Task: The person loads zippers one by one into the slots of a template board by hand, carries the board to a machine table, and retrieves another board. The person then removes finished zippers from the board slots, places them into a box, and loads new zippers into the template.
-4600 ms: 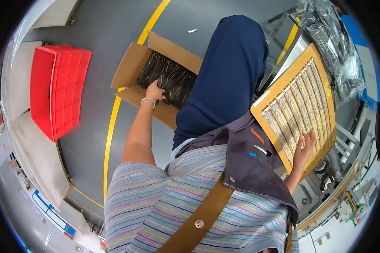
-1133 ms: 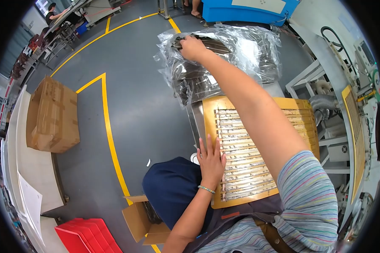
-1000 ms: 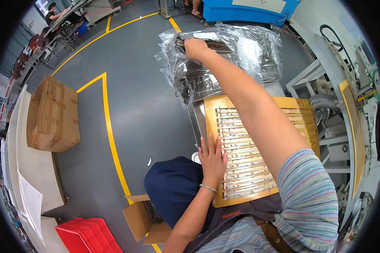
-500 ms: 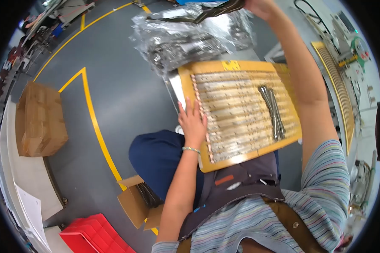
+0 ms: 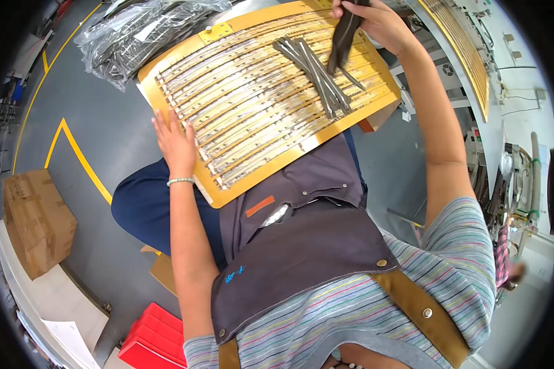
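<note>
A yellow board [image 5: 252, 189] with long parallel grooves lies across my lap. My left hand [image 5: 178, 147] rests on its left edge with the fingers apart. At the upper right, my right hand [image 5: 381, 26] is closed around a bundle of dark, narrow strips [image 5: 345, 38], which hangs down over the board. Below and left of it, several loose grey-black strips [image 5: 314, 77] lie crossed on the grooves. What exactly the strips are cannot be made out.
Clear plastic bags of dark strips [image 5: 144, 37] lie beyond the board's upper left. A cardboard box [image 5: 40, 218] and a red bin [image 5: 154, 338] are at the left. A machine bench with another grooved yellow board [image 5: 458, 52] stands at the right.
My right hand has brought the dark strips from the plastic bags back over the board's right part. My left hand stays on the board's edge, while the whole view has shifted and turned.
</note>
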Demonstrator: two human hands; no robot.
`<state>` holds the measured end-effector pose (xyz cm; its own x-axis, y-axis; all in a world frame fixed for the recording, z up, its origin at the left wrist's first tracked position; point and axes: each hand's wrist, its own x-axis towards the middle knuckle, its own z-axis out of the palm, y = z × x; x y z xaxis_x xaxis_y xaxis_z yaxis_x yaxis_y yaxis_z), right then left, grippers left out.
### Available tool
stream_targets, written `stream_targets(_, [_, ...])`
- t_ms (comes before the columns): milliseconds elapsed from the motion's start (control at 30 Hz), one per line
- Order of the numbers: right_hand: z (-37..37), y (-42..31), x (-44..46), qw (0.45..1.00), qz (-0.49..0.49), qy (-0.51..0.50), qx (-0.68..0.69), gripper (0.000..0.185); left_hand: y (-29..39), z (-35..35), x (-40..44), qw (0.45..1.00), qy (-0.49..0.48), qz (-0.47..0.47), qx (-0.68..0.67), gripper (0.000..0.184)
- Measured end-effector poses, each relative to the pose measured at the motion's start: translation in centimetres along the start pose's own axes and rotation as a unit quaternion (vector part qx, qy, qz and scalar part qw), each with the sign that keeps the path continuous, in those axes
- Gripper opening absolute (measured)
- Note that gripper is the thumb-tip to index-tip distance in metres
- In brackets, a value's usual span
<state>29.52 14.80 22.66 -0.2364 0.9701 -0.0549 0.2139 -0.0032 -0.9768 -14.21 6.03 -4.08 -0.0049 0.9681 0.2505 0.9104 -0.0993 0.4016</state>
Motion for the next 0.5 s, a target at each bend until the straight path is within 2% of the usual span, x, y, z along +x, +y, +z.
stream_targets(33, [-0.1,0.4,-1.2,0.998,-0.022,0.014,0.057,0.021,0.3,-0.1,-0.1,1.0,-0.007,-0.008,0.002,0.062])
stream_targets(100, [0.0,2.2,-3.0,0.981,-0.1,0.008,-0.169,0.02,0.7,-0.5,-0.2,1.0,-0.018,-0.024,0.008,0.062])
stream_targets(167, [-1.1,7.6,-3.4,0.966,-0.166,-0.027,-0.198,0.016,0.7,-0.5,-0.2,0.999,-0.007,-0.03,0.026,0.06])
stream_targets(200, [-0.9,10.1,-4.2,0.982,-0.084,-0.041,-0.162,0.013,0.8,-0.5,-0.4,0.999,-0.007,-0.032,0.04,0.06])
stream_targets(267, [-1.5,18.2,-5.7,0.957,-0.145,-0.052,-0.247,0.02,1.4,-0.5,-0.8,0.998,-0.007,-0.028,0.062,0.058])
stream_targets(300, [-2.4,21.7,-6.6,0.941,-0.124,-0.072,-0.306,0.036,1.8,-0.6,-1.3,0.997,-0.008,-0.021,0.07,0.058])
stream_targets(333, [-2.8,23.1,-8.1,0.94,-0.101,-0.054,-0.32,0.043,2.1,-0.8,-1.7,0.997,-0.011,-0.014,0.078,0.057])
stream_targets(367, [-2.7,23.7,-9.5,0.938,-0.079,-0.034,-0.335,0.05,2.2,-1.2,-2.2,0.998,-0.014,-0.012,0.062,0.058])
stream_targets(467, [-2.8,21.0,-12.2,0.97,0.01,-0.029,-0.242,0.055,2.5,-1.7,-4.4,0.999,-0.021,-0.022,0.014,0.059])
stream_targets(500, [-3.2,20.1,-13.0,0.956,0.028,-0.056,-0.285,0.056,2.4,-1.5,-5.2,0.999,-0.017,-0.034,0.002,0.059])
